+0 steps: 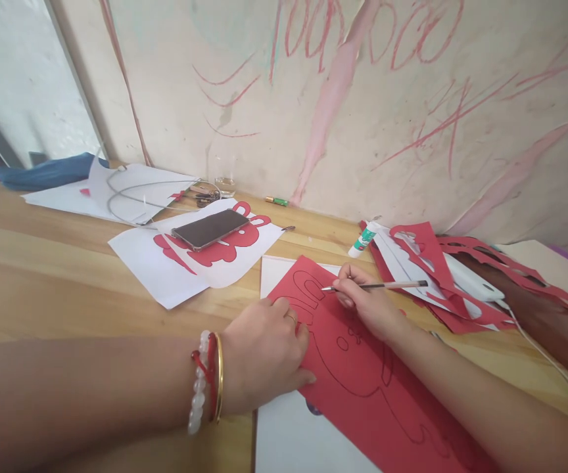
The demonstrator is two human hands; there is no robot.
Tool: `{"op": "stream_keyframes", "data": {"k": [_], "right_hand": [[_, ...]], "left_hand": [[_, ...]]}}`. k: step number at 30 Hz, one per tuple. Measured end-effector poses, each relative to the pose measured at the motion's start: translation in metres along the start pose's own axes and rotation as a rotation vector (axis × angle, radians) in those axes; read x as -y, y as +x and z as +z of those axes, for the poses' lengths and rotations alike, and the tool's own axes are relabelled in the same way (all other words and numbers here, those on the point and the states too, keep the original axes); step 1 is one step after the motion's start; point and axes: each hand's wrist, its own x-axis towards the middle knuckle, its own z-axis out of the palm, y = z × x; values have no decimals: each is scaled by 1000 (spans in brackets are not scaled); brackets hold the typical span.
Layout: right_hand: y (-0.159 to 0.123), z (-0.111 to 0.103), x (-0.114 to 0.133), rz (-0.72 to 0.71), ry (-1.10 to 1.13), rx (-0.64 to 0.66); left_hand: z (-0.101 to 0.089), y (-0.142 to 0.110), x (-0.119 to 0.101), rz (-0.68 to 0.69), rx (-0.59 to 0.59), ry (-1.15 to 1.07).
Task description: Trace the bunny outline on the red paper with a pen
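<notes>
Head view: left hand [264,355] pressing spread on red paper sheet [357,368], lying at 6 o'clock on wooden worktop [42,263]; right hand [363,302] pinching silver pen [375,286], tip nearly touching drawn outline; glue stick [363,240] lying at 3 o'clock, phone [210,228] resting on white paper [165,269] at 9 o'clock.

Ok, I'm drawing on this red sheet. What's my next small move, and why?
Probably extend the line from the pen's tip: your right hand has the pen tip on the red paper, and your left hand is pinning the sheet down.
</notes>
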Motion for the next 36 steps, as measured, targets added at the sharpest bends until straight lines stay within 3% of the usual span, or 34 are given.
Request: {"op": "stream_keyframes", "data": {"k": [3,9,16,36], "right_hand": [[-11,4,4,-8,-23,-38],[-33,9,-3,-57,-234,77],[-28,4,-18,-115,-294,113],[-30,3,-15,-79,-310,184]], "left_hand": [[4,2,1,-1,-48,-3],[8,0,1,-17,-79,-13],[7,0,-1,-39,-46,-17],[2,2,-1,-25,8,15]]}}
